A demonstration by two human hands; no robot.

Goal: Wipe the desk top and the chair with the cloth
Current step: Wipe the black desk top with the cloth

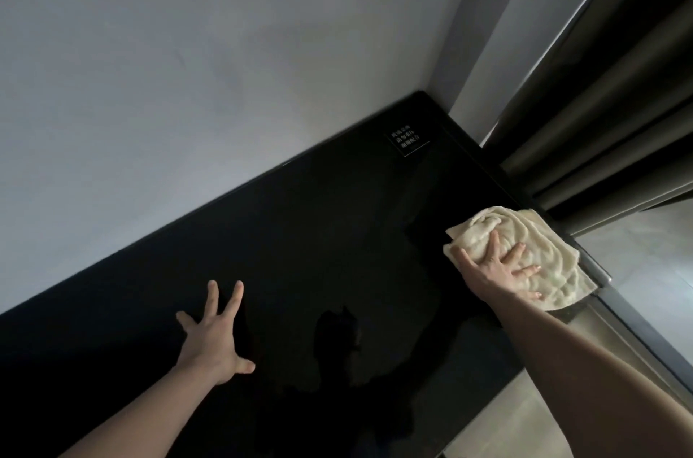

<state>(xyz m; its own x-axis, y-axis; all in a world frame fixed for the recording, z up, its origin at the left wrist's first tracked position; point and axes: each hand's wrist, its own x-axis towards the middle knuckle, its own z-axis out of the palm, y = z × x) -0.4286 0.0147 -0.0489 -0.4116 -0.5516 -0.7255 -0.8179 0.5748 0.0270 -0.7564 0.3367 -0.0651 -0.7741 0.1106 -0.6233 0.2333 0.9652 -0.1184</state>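
A glossy black desk top runs from the lower left to a far corner against the wall. At its right edge lies a crumpled cream cloth. My right hand presses flat on the cloth with its fingers spread. My left hand rests on the bare desk top to the left, fingers splayed and straight, holding nothing. No chair is in view.
A small black sign with white lettering stands near the desk's far corner. A pale wall backs the desk. Dark curtains hang past the right edge, with light floor below them.
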